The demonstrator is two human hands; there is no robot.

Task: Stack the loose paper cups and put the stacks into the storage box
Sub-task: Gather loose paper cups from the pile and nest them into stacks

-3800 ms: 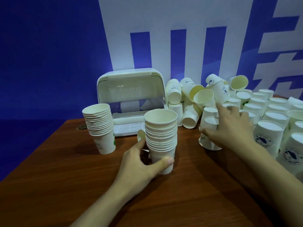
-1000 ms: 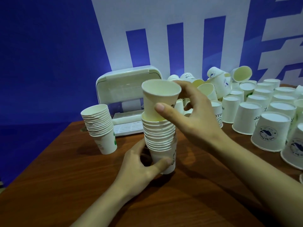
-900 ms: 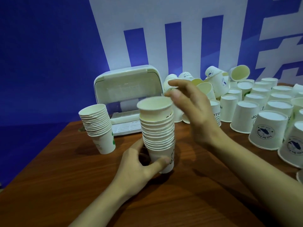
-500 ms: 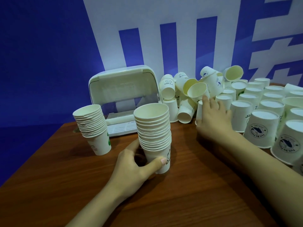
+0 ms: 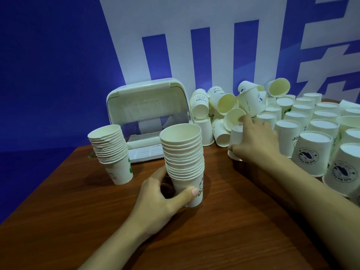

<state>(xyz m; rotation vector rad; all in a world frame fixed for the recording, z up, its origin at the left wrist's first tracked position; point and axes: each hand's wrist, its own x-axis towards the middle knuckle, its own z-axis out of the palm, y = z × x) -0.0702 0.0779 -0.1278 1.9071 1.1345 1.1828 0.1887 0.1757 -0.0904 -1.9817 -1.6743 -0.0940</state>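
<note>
My left hand (image 5: 159, 199) grips the bottom cup of a tall stack of white paper cups (image 5: 183, 158) standing upright on the table's middle. My right hand (image 5: 255, 141) reaches to the right and curls around an upside-down loose cup (image 5: 236, 139) at the near edge of the loose pile. A second stack of cups (image 5: 111, 151) stands free to the left. Behind both stacks sits the white storage box (image 5: 148, 106) with its domed lid raised.
Several loose cups (image 5: 226, 106) lie tumbled right of the box. Rows of upside-down cups (image 5: 313, 149) fill the table's right side. The brown wooden table (image 5: 78, 221) ends at a slanted left edge. A blue and white wall stands behind.
My right hand dropped a cup onto the held stack, then moved right to the loose pile and closed on an upside-down cup. My left hand kept its hold.
</note>
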